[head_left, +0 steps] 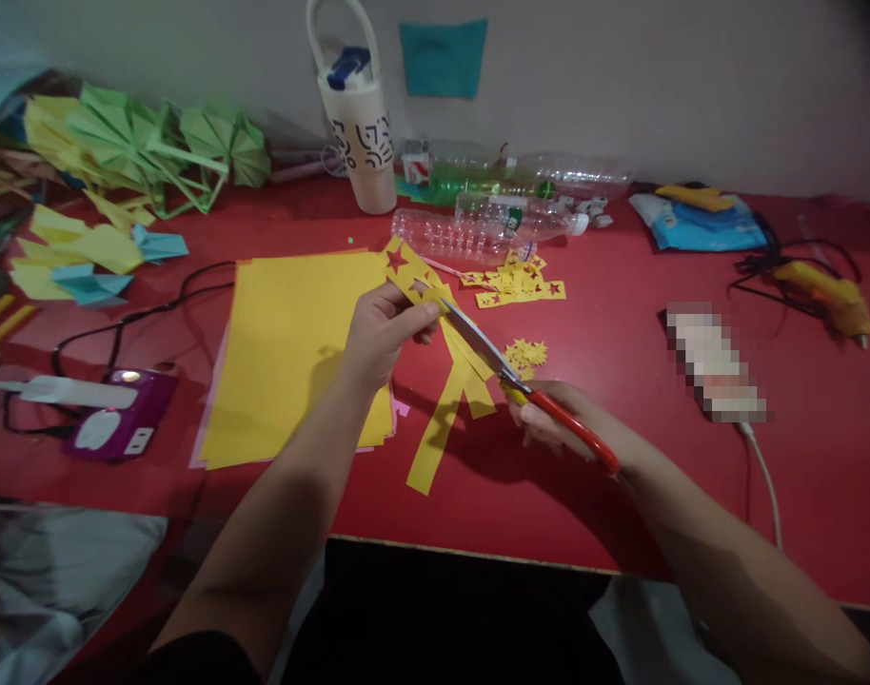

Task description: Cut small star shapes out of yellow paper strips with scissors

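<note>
Here we are pinching yellow strips [450, 419] in our left hand [382, 333], our right hand [549, 420] gripping scissors [486, 347]; a few cut stars [526, 354] are lying just right, whole sheets [292, 352] left.

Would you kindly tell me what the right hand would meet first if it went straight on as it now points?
Probably the yellow paper strip: the right hand's scissors point up-left, blade tips at the strip that the left hand pinches.

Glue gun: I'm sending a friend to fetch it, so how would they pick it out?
Start at the red table and go to its far right side. Beyond the blue packet lies the glue gun, the only yellow thing there with a black cord coiled by it.
</note>
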The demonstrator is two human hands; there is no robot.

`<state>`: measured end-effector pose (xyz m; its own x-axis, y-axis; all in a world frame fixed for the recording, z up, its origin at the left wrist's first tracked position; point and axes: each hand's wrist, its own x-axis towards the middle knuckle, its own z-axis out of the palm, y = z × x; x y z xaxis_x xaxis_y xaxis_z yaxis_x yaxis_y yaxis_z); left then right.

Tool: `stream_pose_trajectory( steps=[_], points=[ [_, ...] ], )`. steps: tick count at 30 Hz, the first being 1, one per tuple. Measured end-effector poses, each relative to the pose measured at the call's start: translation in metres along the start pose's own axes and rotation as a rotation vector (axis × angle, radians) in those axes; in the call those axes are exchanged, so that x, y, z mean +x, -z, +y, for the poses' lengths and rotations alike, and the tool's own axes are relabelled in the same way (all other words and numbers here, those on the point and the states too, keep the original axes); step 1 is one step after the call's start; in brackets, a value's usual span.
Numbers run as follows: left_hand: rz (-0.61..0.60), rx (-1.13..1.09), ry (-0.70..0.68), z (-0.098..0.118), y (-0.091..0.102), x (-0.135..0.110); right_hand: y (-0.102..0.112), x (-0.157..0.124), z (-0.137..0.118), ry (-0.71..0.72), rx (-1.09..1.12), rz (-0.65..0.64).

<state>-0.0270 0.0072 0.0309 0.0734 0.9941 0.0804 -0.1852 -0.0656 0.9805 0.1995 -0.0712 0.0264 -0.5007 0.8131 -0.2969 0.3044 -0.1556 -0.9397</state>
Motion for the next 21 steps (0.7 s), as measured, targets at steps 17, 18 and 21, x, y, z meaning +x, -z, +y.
stream_pose_trajectory(
  steps=[17, 18, 21],
  points=[
    [-0.013, -0.005, 0.007, 0.0011, 0.0009, 0.0006, -0.0031, -0.001, -0.0001, -0.047, -0.002, 0.045],
    [-0.015, -0.005, 0.012, 0.0017, 0.0008, 0.0006, -0.0032, -0.0013, -0.0003, -0.053, 0.001, 0.049],
    [-0.015, -0.006, 0.024, 0.0036, 0.0006, 0.0005, -0.0034, -0.0017, -0.0018, -0.048, 0.016, 0.049]
  ],
)
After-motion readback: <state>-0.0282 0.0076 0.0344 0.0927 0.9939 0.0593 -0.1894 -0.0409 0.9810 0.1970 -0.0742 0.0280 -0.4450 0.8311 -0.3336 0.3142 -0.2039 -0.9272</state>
